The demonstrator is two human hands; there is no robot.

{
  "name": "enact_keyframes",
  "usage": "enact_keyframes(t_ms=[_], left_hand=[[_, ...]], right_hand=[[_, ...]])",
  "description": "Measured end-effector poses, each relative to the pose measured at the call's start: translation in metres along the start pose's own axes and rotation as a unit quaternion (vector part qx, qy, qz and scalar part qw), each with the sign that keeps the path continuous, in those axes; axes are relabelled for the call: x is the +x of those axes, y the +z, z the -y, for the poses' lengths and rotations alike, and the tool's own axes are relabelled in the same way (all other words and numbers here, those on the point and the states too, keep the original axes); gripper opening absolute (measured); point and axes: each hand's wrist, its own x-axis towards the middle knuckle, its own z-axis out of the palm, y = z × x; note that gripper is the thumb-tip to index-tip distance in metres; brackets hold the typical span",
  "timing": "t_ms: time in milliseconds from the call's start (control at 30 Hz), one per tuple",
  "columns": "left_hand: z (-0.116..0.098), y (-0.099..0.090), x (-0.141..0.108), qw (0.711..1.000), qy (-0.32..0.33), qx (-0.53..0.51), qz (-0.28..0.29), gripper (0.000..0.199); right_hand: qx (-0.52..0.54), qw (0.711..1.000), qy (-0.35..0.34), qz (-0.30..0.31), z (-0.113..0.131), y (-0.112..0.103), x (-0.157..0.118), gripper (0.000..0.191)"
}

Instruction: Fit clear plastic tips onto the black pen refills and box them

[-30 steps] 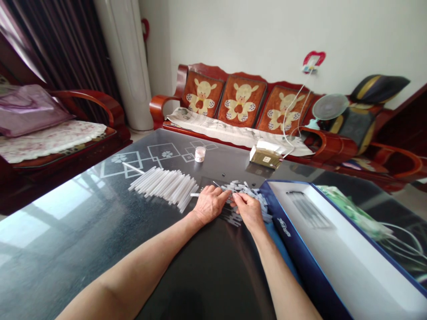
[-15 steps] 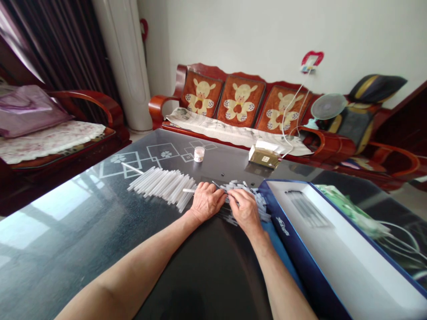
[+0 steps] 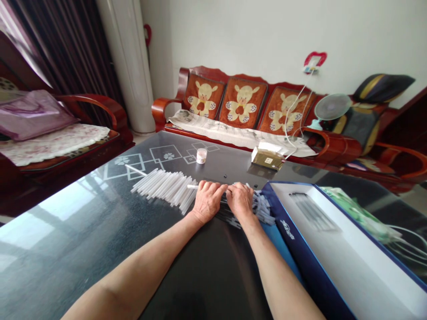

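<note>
From the head camera, here's the left hand (image 3: pixel 207 202), flat, fingers together over a white plastic tube (image 3: pixel 192 186). The right hand (image 3: pixel 239 201) lies alongside on a loose tube pile (image 3: pixel 263 208), grip hidden. A neat row of tubes (image 3: pixel 163 189) sits left on the black glass table (image 3: pixel 66 231).

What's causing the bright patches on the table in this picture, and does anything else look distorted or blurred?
In the head view, window-like glare lies on the glossy tabletop at lower left; the head view's wide lens stretches the left forearm; and, in that view, the dark rows inside the blue box look blurred.
</note>
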Motion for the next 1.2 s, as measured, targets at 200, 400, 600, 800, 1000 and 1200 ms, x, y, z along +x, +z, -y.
enact_keyframes(t_ms=[200, 400, 600, 800, 1000, 1200], left_hand=[[-0.004, -0.003, 0.002, 0.984, 0.019, -0.163, -0.074, 0.022], [-0.009, -0.005, 0.019, 0.817, -0.233, -0.508, -0.139, 0.016], [-0.009, -0.001, 0.026, 0.588, -0.415, -0.683, -0.125, 0.035], [-0.003, 0.001, 0.014, 0.808, -0.308, -0.502, -0.016, 0.024], [-0.012, -0.011, 0.009, 0.986, 0.006, -0.088, 0.144, 0.032], [-0.029, -0.015, 0.010, 0.972, -0.018, -0.026, 0.234, 0.031]], right_hand=[[0.106, 0.991, -0.023, -0.082, -0.012, 0.002, -0.008, 0.029], [0.302, 0.931, 0.100, -0.178, -0.040, 0.001, -0.023, 0.035], [0.516, 0.812, 0.260, -0.079, -0.033, -0.003, -0.028, 0.040], [0.698, 0.622, 0.337, -0.111, -0.036, -0.011, -0.023, 0.040], [0.698, 0.630, 0.316, -0.124, -0.033, -0.008, -0.025, 0.037], [0.740, 0.604, 0.285, -0.080, -0.013, -0.005, -0.029, 0.033]])
